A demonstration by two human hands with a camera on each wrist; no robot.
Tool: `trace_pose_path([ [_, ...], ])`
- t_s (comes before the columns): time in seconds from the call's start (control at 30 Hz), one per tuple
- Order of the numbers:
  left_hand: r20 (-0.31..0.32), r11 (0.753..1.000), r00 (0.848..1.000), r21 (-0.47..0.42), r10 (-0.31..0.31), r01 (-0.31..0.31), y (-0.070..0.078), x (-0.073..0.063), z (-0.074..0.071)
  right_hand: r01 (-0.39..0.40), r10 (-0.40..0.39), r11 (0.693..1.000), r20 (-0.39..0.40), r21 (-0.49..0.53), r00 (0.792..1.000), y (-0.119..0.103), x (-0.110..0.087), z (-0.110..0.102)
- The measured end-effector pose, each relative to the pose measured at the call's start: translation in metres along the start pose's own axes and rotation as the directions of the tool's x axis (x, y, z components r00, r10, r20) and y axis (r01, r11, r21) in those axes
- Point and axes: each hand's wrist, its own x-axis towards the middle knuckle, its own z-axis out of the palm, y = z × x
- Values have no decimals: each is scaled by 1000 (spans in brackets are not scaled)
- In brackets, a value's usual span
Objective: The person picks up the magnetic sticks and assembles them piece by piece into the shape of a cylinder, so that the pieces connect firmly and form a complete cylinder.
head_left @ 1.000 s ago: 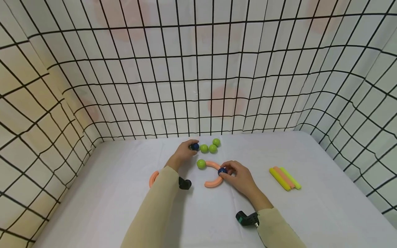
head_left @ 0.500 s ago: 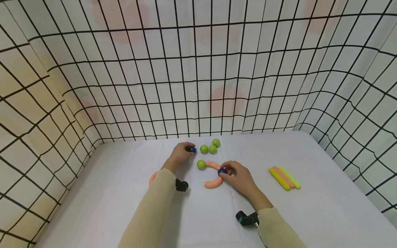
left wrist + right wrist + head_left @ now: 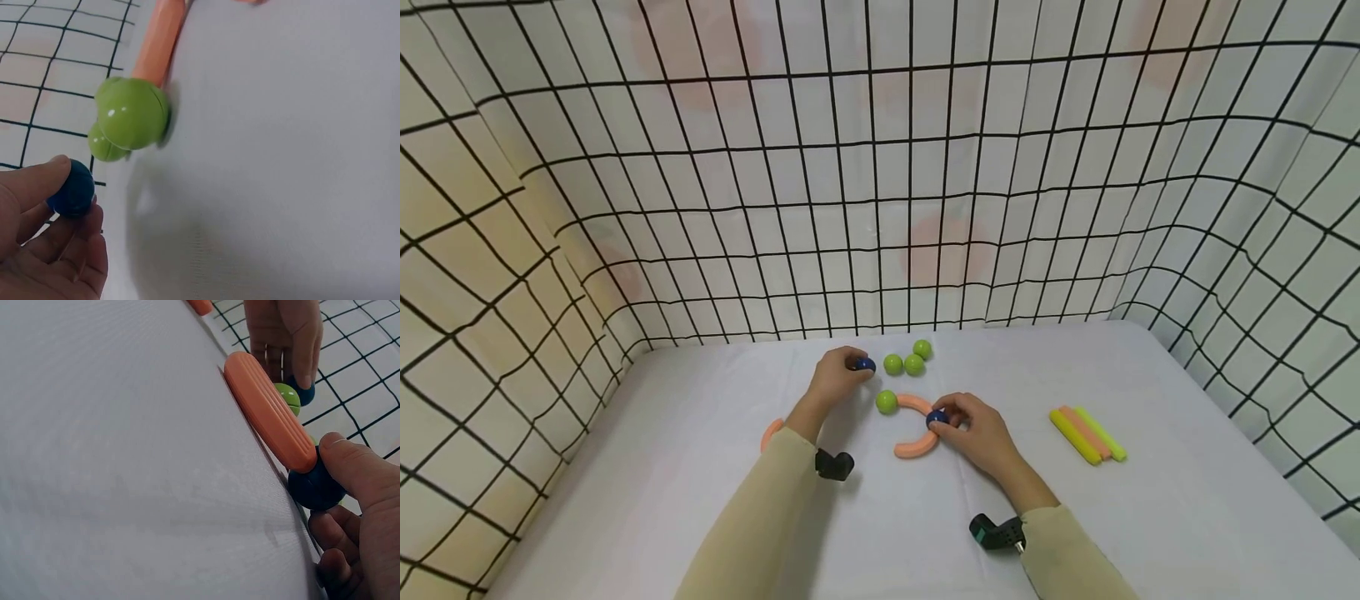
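My left hand [image 3: 837, 377] pinches a dark blue ball [image 3: 74, 189] between thumb and fingers, just left of several green balls. My right hand [image 3: 976, 427] grips a second dark blue ball [image 3: 317, 486], which sits between two curved orange pieces. One orange piece [image 3: 916, 402] runs from this blue ball to a green ball [image 3: 887, 402]; the other orange piece [image 3: 269, 412] curves toward me with its far end free. Together they form an arc lying on the white tabletop. In the right wrist view, the left hand with its blue ball shows beyond the arc.
Three loose green balls [image 3: 913, 364] lie at the back of the table [image 3: 1187, 500]. At right lie three straight sticks [image 3: 1086, 435], yellow, orange and lime. Another curved orange piece [image 3: 771, 434] is partly hidden by the left forearm. A black net [image 3: 880, 200] borders the table's back and sides.
My left hand has drawn slightly left and toward me with its blue ball, away from the green balls. The right hand stays on its blue ball at the arc.
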Motion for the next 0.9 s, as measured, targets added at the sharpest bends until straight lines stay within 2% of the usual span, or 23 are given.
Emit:
trace_pose_path([
  [0.13, -18, 999, 1000, -37, 16, -17, 4, -9, -3, -2, 2, 1000, 0, -2, 1000, 0, 0, 1],
  [0.43, -43, 996, 996, -49, 77, -79, 9, -31, -6, 4, -4, 1000, 2, -19, 1000, 0, 1, 2],
  [0.8, -6, 987, 991, -85, 134, -134, 8, -59, -3, 0, -1, 999, -4, -39, 1000, -1, 1, 1],
  [0.9, 20, 986, 989, -84, 143, -141, 8, -66, -1, 7, -8, 999, -15, -53, 1000, -1, 1, 2],
])
